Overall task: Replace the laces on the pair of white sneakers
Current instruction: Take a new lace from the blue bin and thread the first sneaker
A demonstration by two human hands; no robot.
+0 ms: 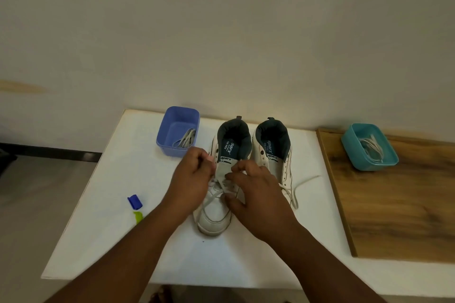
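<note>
Two sneakers: a white pair is set side by side on the white table (118, 236), heels toward the wall; the left sneaker (216, 214) is being worked on, the right sneaker (273, 155) is partly unlaced.
Sneaker handling: each is judged light, with a firm sole and a soft upper; it is best steadied at the toe or side wall.
Blue tub (177, 130): laces are held inside, behind the left hand.
Teal tub (369, 146): more laces are held inside, on the wooden board (398, 216).
Left hand (192, 177): fingers are curled at the eyelet row, apparently pinching a lace end.
Right hand (256, 194): the lace (216, 195) is pinched over the tongue.
Lace handling: it is judged flat, limp and light; it is best gripped near the tip.
</note>
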